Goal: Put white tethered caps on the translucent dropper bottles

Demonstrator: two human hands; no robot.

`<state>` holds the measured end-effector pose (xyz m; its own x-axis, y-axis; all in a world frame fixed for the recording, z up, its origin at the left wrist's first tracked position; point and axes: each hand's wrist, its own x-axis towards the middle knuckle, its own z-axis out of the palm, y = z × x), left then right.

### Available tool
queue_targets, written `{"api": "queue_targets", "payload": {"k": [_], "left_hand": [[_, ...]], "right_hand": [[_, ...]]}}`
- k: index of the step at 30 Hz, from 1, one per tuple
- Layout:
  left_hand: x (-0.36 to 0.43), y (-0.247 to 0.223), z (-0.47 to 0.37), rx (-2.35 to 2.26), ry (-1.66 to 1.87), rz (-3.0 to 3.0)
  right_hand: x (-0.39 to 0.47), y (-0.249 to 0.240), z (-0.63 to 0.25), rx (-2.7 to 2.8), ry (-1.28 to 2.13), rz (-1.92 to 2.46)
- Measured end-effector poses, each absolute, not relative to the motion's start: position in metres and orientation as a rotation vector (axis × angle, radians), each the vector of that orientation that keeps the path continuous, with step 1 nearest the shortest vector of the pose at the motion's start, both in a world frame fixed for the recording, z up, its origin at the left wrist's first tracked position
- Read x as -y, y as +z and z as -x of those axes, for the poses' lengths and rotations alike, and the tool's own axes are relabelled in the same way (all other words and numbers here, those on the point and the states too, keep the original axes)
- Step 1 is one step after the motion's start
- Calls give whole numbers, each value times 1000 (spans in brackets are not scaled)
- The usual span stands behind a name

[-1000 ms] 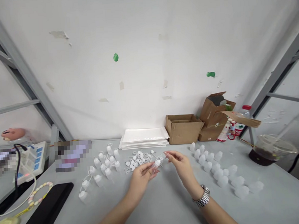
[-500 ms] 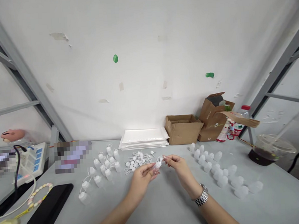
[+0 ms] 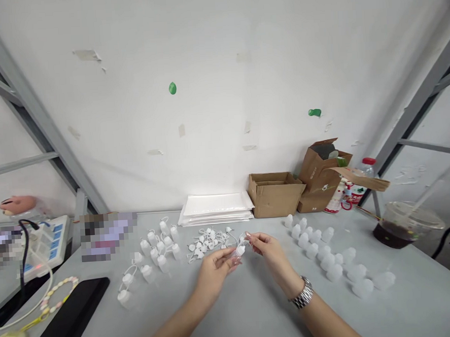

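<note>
Between the fingers of my left hand (image 3: 215, 268) is a small translucent plastic bottle (image 3: 239, 251) with a white top, tilted toward the right. The thumb and forefinger of my right hand (image 3: 267, 248) are pinched at a thin white strap (image 3: 243, 239) above the bottle's neck; its tip is partly hidden by the fingers. Just behind my hands lies a loose pile of white caps with straps (image 3: 206, 242). To the left stand several small bottles fitted with strapped caps (image 3: 162, 262). Uncapped frosted bottles (image 3: 325, 254) spread across the right side.
White padded envelopes (image 3: 217, 204) and an open cardboard box (image 3: 276, 196) stand against the wall, beside a brown paper bag (image 3: 317, 180). A lidded drink cup (image 3: 398, 231) is at far right. A black pad (image 3: 70, 320) and power strip (image 3: 52, 247) lie left.
The bottle has tilted slightly and shifted a little down and right with my left fingers. My right hand keeps its pinch, moved barely at all.
</note>
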<state>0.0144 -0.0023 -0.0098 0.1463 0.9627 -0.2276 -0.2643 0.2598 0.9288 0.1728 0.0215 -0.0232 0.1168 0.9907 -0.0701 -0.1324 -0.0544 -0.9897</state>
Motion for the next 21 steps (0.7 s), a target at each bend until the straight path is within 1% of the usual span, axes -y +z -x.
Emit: {"api": "queue_targets", "payload": {"k": [14,21], "left_hand": [[-4,-15,-12,-1072,1115,-881],[-3,-23,-12,-1152,1077,-1085]], "right_hand": [[-20,-21,-170,1005,1291,1168],[-18,-23,-167,1054,1090,1203]]}}
